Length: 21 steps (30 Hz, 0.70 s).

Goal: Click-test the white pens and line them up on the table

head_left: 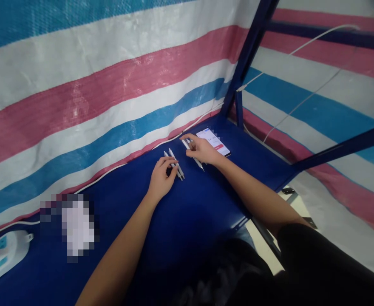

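Note:
Two white pens (179,171) lie side by side at a slant on the blue table, their tips toward me. My left hand (162,177) is curled over them, fingers and thumb closed on their middle. To the right, my right hand (202,151) grips another white pen (198,162) between thumb and fingers. The tip of that pen sticks out below the hand, pointing toward me. At its upper end there may be more than one pen; the fingers partly hide this. Just behind the right hand lies a phone (220,146) with a lit screen.
The blue table (187,212) meets a striped plastic sheet (110,93), with a white cable (107,171) along the join. A white power strip (11,255) and a blurred pale item (78,227) are at left. Blue frame bars (238,63) rise at right.

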{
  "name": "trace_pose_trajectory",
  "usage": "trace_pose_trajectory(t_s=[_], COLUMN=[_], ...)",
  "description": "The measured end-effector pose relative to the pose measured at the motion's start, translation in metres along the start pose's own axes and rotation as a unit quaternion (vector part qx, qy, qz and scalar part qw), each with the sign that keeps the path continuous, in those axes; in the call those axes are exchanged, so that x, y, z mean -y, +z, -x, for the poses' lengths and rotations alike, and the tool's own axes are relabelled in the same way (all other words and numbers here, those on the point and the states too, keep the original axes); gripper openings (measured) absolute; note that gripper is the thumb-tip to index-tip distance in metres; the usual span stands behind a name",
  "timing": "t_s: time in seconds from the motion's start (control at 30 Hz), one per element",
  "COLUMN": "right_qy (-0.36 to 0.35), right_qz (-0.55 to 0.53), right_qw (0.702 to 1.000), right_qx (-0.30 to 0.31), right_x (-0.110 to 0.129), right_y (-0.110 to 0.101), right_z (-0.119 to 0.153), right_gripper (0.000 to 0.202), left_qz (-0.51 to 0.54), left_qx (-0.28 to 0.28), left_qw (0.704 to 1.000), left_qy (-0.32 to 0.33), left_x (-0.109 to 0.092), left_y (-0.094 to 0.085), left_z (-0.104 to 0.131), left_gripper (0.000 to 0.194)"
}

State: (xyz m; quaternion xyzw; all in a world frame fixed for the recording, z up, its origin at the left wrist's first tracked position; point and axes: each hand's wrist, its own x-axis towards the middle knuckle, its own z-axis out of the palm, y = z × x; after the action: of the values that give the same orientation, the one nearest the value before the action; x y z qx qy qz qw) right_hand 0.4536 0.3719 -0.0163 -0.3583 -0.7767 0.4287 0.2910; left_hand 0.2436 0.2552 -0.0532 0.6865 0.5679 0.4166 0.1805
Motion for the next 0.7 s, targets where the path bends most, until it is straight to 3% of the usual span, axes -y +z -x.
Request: trace_pose_trajectory(t_s=[0.2, 0.43, 0.7], right_qy=[0.015, -0.006, -0.019], right_qz=[0.017, 0.05, 0.02], right_qw=[1.0, 0.998, 0.999], right_qx=[0.012, 0.03, 0.017], right_x=[0.004, -0.005, -0.002], right_y=[-0.005, -0.004, -0.004], right_z=[0.001, -0.003, 0.0], right_gripper=[0.084, 0.052, 0.054], left_qz=[0.0, 0.005, 0.007], left_qx=[-0.002, 0.003, -0.001], left_qw=[1.0, 1.0, 1.0], left_qy=[0.003, 0.0, 0.006], left_x=[-0.001, -0.001, 0.003], left_y=[0.0, -0.001, 0.0], left_z=[0.0, 0.0, -0.002], left_gripper=[0.016, 0.017, 0.017])
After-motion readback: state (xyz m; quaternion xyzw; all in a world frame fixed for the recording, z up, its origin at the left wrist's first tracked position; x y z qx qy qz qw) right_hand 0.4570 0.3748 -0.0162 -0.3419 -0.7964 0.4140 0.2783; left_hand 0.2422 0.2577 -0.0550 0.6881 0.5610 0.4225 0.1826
